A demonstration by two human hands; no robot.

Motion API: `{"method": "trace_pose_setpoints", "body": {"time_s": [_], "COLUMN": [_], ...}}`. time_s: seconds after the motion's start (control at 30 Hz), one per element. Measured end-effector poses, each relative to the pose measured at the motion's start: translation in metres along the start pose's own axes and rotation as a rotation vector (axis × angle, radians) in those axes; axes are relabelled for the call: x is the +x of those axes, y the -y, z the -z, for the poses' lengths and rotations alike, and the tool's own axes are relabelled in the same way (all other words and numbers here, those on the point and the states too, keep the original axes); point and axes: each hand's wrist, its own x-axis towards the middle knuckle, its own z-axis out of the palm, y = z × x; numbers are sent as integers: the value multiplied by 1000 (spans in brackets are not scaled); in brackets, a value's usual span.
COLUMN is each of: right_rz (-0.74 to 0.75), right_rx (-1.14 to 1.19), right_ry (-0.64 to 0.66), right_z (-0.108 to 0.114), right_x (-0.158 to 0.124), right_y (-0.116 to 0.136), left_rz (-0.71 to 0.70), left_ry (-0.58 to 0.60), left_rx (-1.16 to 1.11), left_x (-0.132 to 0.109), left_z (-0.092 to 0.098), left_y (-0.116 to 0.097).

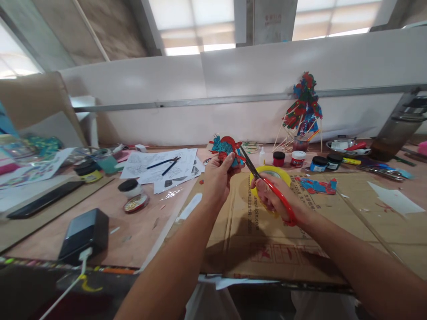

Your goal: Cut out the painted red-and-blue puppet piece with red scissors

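Between its thumb and fingers my left hand [220,171] grips a small painted cutout figure [227,146] in red and blue, raised above the cardboard. Red-handled scissors [278,195] are in my right hand [269,195], with their blades pointing up and left at the figure's right edge. Whether the blades touch or cut the edge I cannot tell. Under my right hand lies a roll of yellow tape [285,174] on the cardboard sheet [240,240]. Another red and blue painted piece [316,185] lies flat to the right of it.
Paint jars [298,158] line the back edge of the cardboard. Behind them a painted figure on sticks [305,104] stands upright. Printed line drawings [143,166] with pencils lie at left, near a black power bank [85,235] with a cable. A dark bottle [396,129] stands at right.
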Motion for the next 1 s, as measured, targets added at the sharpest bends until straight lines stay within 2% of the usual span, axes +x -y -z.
{"method": "trace_pose_setpoints", "body": {"time_s": [0.17, 0.37, 0.63, 1.0], "right_rz": [49, 31, 14, 44], "right_rx": [-84, -134, -142, -218], "right_ry": [61, 82, 88, 87], "right_z": [5, 8, 11, 11], "right_x": [0, 0, 1, 0], "right_y": [6, 8, 7, 13], "left_rz": [17, 16, 36, -15], "left_ry": [74, 157, 145, 172], "left_rx": [62, 97, 124, 155], "left_x": [6, 11, 12, 11], "left_z": [7, 14, 15, 15], "left_y": [-6, -9, -10, -11]}}
